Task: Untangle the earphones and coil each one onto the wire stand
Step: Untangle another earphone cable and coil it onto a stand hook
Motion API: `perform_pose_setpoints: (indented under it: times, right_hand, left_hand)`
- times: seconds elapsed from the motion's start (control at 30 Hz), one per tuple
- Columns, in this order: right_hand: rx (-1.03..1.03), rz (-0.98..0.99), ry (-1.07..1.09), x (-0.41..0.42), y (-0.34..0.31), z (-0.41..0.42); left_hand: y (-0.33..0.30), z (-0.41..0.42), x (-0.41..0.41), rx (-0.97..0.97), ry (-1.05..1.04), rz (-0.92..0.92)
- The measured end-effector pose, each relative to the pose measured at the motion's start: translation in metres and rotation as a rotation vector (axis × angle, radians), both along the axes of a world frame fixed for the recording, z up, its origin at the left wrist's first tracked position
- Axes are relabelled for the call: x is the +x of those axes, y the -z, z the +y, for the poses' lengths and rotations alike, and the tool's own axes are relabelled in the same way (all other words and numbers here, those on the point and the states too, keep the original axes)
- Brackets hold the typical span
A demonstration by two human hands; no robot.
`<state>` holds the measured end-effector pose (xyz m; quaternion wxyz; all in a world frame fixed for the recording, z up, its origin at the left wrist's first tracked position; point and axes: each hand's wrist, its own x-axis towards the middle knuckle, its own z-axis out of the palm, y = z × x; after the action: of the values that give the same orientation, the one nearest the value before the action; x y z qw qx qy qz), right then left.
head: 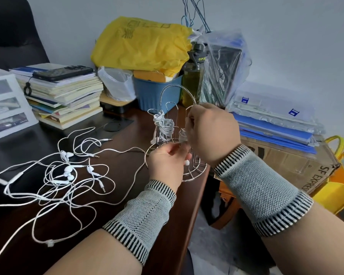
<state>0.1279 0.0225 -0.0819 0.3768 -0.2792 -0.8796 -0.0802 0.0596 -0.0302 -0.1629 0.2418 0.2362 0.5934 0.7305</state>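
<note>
Both hands are working at the chrome wire stand [168,124] near the desk edge: the left hand [167,165] is pinching a white earphone cord [127,150], and the right hand [211,130] is gripping the cord's partly wound coil [182,135] on a prong. More white tangled earphones [68,171] are sprawling on the dark wooden desk [127,185] to the left.

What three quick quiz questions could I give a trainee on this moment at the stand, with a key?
1. True or false: one set of earphones is already coiled on the wire stand.
2. Where does the tangled pile of earphones lie relative to the stand: A) to its left on the desk, B) in the blue basket, C) on the book stack?
3. Fill in: an earbud shows at the ____ hand.

Key:
1. True: a coiled set hangs on a left post, while both hands work a cable at the stand, the right hand higher than the left hand.
2. A.
3. Left.
</note>
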Motion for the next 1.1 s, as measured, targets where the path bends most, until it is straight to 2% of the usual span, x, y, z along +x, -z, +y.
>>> perform_pose_setpoints:
  times: [0.1,0.2,0.27,0.37,0.47,0.5,0.57,0.63,0.77,0.9,1.0,1.1]
  right_hand:
    - [-0.015,-0.145,0.093,-0.009,-0.009,-0.010]
    - [-0.020,-0.255,0.089,-0.017,-0.015,-0.021]
    - [-0.018,-0.317,0.079,-0.018,-0.009,-0.026]
    - [0.142,-0.202,0.069,-0.014,0.004,-0.029]
    - [0.245,-0.103,0.023,-0.007,0.020,-0.030]
    - [0.263,-0.086,0.007,-0.005,0.028,-0.029]
    - [0.223,-0.008,-0.008,0.002,0.039,-0.027]
    - [0.122,0.092,-0.037,0.010,0.050,-0.023]
    - [-0.019,0.242,-0.145,0.021,0.062,-0.016]
    - [0.046,0.161,-0.110,0.016,0.061,-0.016]
    - [0.140,0.064,-0.054,0.009,0.061,-0.017]
    - [0.188,0.057,-0.018,0.008,0.063,-0.017]
  left_hand:
    - [-0.003,-0.002,0.001,-0.024,0.000,0.017]
    - [-0.002,-0.002,-0.001,-0.091,-0.041,0.127]
    - [0.002,0.001,-0.005,-0.092,-0.060,0.129]
    - [0.002,-0.001,-0.008,-0.138,-0.004,0.130]
    - [-0.003,-0.002,-0.010,-0.183,-0.007,0.299]
    - [-0.010,-0.006,-0.012,-0.143,0.034,0.184]
    - [-0.006,-0.006,-0.010,-0.064,0.135,0.074]
    - [0.003,0.000,-0.007,-0.099,0.124,0.110]
    - [0.003,0.002,0.000,-0.007,0.050,0.062]
    - [-0.002,0.000,0.000,0.012,0.056,-0.015]
    - [-0.007,-0.003,-0.001,-0.106,0.099,0.016]
    - [-0.009,-0.005,0.000,-0.042,0.150,-0.109]
